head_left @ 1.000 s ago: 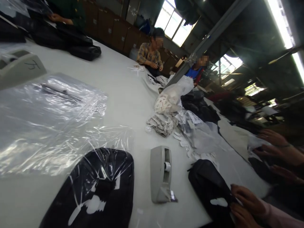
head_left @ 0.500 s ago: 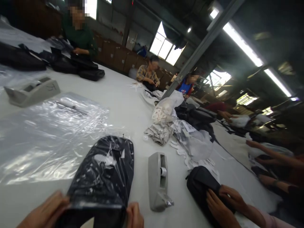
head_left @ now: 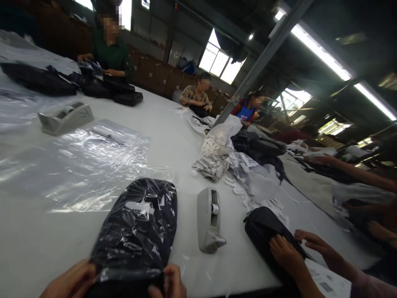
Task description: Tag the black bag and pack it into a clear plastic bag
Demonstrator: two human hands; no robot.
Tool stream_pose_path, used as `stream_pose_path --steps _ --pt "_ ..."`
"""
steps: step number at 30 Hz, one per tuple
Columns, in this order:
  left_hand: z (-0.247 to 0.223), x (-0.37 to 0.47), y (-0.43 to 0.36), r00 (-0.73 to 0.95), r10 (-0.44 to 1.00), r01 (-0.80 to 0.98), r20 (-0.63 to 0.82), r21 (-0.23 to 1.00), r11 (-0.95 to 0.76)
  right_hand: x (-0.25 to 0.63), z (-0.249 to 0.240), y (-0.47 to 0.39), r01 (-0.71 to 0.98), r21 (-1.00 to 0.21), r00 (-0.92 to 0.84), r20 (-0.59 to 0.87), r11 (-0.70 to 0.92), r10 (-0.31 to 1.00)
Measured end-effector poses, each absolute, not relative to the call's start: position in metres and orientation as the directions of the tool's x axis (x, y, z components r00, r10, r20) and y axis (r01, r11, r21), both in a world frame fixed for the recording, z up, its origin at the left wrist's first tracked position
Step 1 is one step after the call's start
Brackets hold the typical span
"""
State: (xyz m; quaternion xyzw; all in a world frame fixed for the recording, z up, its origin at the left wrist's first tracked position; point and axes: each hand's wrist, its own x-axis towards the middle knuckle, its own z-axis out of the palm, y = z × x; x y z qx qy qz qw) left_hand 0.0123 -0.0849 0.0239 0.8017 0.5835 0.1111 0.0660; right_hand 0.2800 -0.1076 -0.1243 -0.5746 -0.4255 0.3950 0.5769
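In front of me a black bag lies on the white table, mostly inside a clear plastic bag. My left hand is closed at the near left edge, its fingers pinching the plastic. At the near right edge my right hand grips the plastic too, the thumb over the black bag. The near end of the black bag runs out of view. Inside the plastic a white label shows on the bag's front. A grey tape dispenser stands just right of the bag.
Flat clear plastic bags cover the table at left, below another tape dispenser. Paper bundles lie mid-table near a metal post. At right, a co-worker's hands are at another black bag. Other people sit around the table.
My view has shifted slightly. Both my hands remain at the near end of the plastic, and a pale patch there has gone from view. At right, a co-worker's hand has lifted off the black bag.
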Motion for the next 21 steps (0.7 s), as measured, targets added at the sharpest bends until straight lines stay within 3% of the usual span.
stream_pose_path --steps 2,5,8,13,17,21 --pt "0.021 0.014 -0.055 0.354 0.922 0.895 0.159 0.228 -0.383 0.239 -0.124 -0.09 0.053 -0.998 0.413 0.05 0.031 0.909" --pt "0.018 0.006 -0.025 0.426 0.848 0.874 0.314 0.1 -0.476 0.239 -0.13 -0.062 0.056 -0.998 0.58 0.0 -0.04 0.815" --pt "0.019 -0.007 -0.027 0.531 0.815 0.819 0.23 0.106 -0.564 0.26 -0.134 -0.059 0.078 -0.997 0.52 0.03 -0.012 0.854" --pt "0.029 -0.01 -0.053 0.365 0.86 0.891 0.358 0.134 -0.434 0.264 -0.134 -0.088 0.184 -0.982 0.511 0.137 0.048 0.849" --pt "0.03 -0.012 -0.068 0.395 0.882 0.879 0.258 0.173 -0.444 0.256 -0.142 -0.112 0.3 -0.949 0.41 0.218 0.095 0.886" --pt "0.021 -0.025 -0.087 0.266 0.904 0.929 0.335 0.163 -0.333 0.254 -0.142 -0.136 0.327 -0.943 0.448 0.212 0.062 0.868"
